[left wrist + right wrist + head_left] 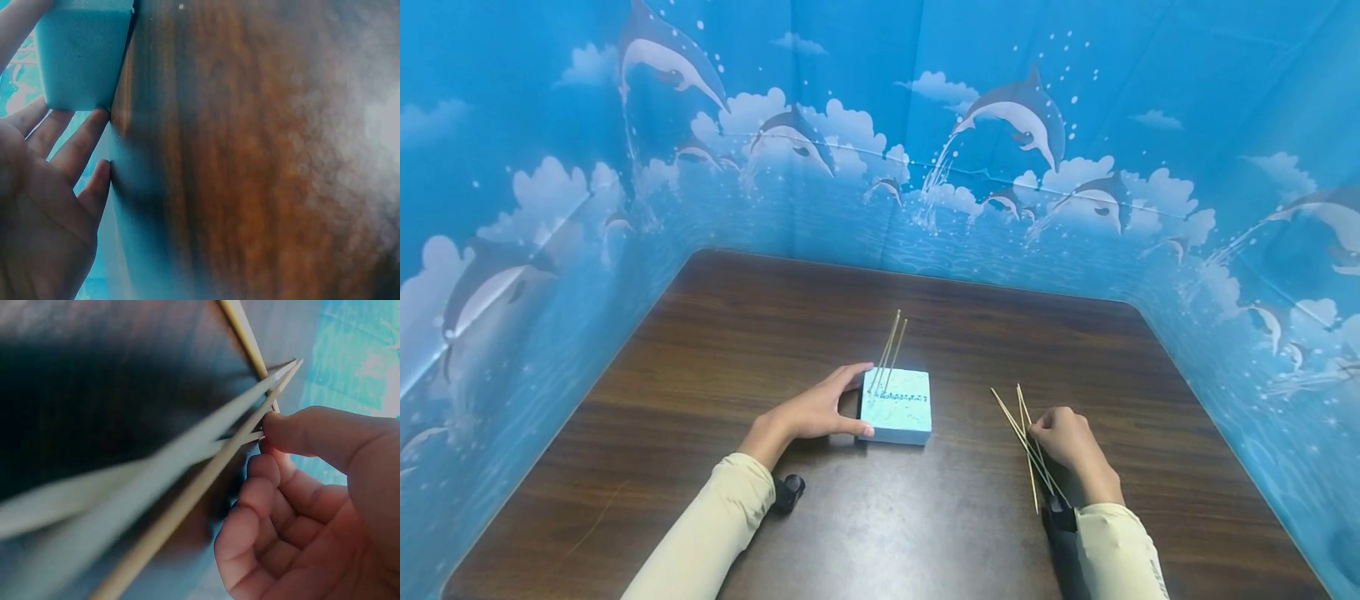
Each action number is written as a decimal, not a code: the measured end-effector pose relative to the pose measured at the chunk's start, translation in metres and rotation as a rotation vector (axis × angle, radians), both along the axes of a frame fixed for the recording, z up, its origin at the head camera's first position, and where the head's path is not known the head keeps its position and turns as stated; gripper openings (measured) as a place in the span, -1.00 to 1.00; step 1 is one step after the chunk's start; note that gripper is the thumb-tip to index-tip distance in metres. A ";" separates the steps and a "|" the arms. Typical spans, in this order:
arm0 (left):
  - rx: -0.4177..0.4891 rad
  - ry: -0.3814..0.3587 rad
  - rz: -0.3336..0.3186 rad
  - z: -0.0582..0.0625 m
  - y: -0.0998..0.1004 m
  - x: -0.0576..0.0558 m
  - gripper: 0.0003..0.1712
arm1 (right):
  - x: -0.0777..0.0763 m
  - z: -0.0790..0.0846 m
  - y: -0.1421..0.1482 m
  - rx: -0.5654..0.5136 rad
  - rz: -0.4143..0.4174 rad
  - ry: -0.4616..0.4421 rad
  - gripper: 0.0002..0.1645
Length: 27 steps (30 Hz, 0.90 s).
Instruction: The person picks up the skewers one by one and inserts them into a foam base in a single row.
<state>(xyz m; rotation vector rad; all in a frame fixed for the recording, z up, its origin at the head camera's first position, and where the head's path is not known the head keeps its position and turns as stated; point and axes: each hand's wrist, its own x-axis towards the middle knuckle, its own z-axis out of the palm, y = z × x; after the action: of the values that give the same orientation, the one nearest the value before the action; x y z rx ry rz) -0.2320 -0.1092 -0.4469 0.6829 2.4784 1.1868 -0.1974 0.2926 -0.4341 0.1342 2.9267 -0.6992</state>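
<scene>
A pale turquoise foam-like block (898,422) lies on the table, with a row of small dark marks across its top. Thin wooden sticks (892,346) stand upright, slightly tilted, near its left side. My left hand (808,412) grips the block from the left, thumb at the near edge and fingers at the far edge; the left wrist view shows fingertips against the block's side (84,59). To the right, several loose sticks (1017,429) lie crossed. Beside them my right hand (1067,437) pinches one stick (244,334) between thumb and forefinger, other fingers curled.
The brown wooden table (970,517) has rounded far corners. A blue curtain (880,225) printed with dolphins and clouds surrounds it at the back and both sides. Black wrist devices (788,493) sit at both cuffs, the right one close to the loose sticks' near ends.
</scene>
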 end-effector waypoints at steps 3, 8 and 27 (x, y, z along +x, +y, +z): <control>-0.002 0.000 0.001 0.000 -0.001 0.000 0.26 | -0.001 -0.002 0.000 -0.002 -0.010 -0.004 -0.71; -0.009 0.000 0.001 0.000 -0.001 0.000 0.25 | -0.001 -0.004 -0.002 0.004 -0.013 -0.012 -0.59; -0.001 0.006 -0.008 0.000 -0.001 0.000 0.25 | -0.005 0.055 -0.048 -0.011 -0.025 0.259 -0.76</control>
<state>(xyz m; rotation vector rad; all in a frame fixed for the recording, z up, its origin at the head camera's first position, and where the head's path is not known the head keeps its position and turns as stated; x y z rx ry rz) -0.2320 -0.1104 -0.4469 0.6963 2.4786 1.1821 -0.2022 0.2442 -0.3791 0.0852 3.1708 -0.7916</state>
